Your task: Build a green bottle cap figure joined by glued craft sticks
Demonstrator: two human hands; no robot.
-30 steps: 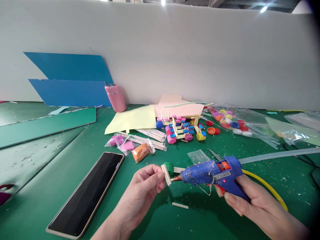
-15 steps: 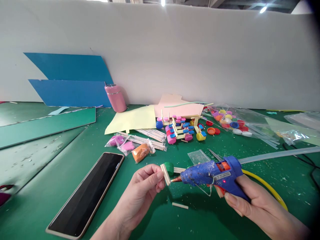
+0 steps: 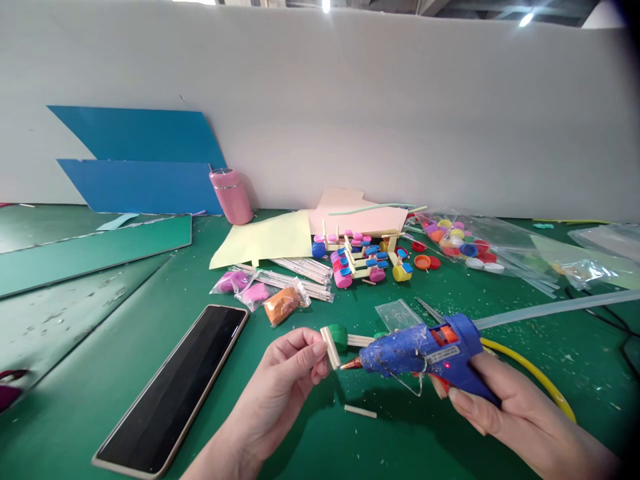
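Note:
Between thumb and fingers, my left hand pinches a short pair of wooden sticks set side by side. My right hand is wrapped round the handle of a blue glue gun, whose red light is lit. The gun's copper nozzle points left, close to the lower end of the sticks. Right behind them shows a green bottle cap with pale sticks running right, partly hidden by the gun. I cannot tell whether it joins the held piece. A loose short stick lies below on the table.
A phone lies left of my left hand. Beyond are bagged clay, wrapped stick bundles, small cap-and-stick models and a bag of coloured caps. A pink cup stands by the wall.
The glue gun has shifted very slightly left and down, its nozzle now at the lower end of the sticks. My left hand stays almost still.

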